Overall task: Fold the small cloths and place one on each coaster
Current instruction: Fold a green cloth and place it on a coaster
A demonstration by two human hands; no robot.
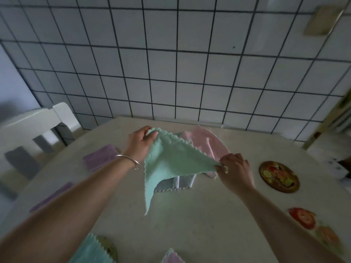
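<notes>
A: Can we read any writing? We see none that is legible; the round coaster on our right carries only a cartoon-like picture, and the printed figures near the table's right edge are blurred.

B: And the room for moving? The table lies bare in front of us, between our forearms. Its far edge meets the tiled wall, a white chair stands at the left corner, and folded purple cloths lie along the left side.

A: Our left hand is closed on the far corner of the mint-green cloth, thumb on top, with a bracelet on that wrist. Our right hand pinches the opposite corner between thumb and fingertips.

B: So the cloth hangs stretched between our hands above the table, its lowest corner dangling toward us. Beneath it lie a pale blue cloth and a pink cloth, flat on the table.

A: At the near edge, another green cloth covers part of a second coaster, and a pinkish folded cloth peeks in.
</notes>
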